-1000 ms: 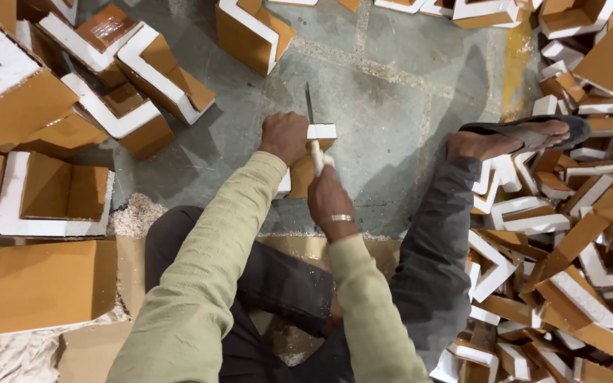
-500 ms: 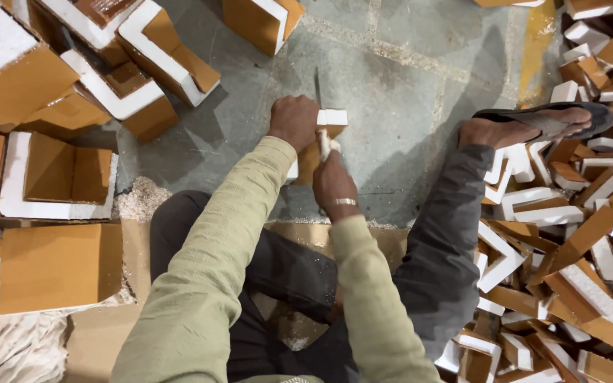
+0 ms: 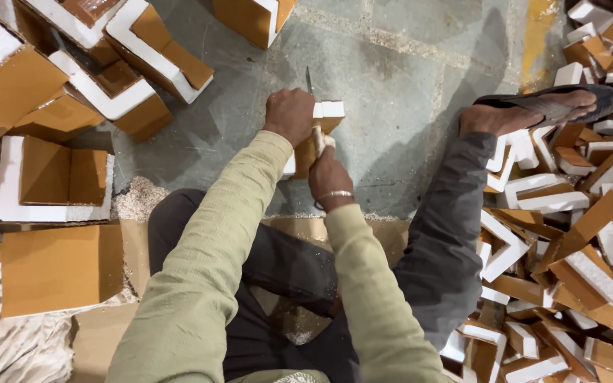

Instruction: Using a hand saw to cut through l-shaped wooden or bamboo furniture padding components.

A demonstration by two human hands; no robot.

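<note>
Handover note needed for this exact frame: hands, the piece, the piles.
Left hand: closed over the foam-and-cardboard piece, steadying it on the floor.
Right hand: gripping the knife, blade tip pointing up past the piece.
Small angle pieces are heaped by the right leg; larger brown-and-white blocks are on the left, with crumbs beside them.
Done: cannot tell how far the cut goes.
Left: the piece is not yet set down on either pile.
</note>
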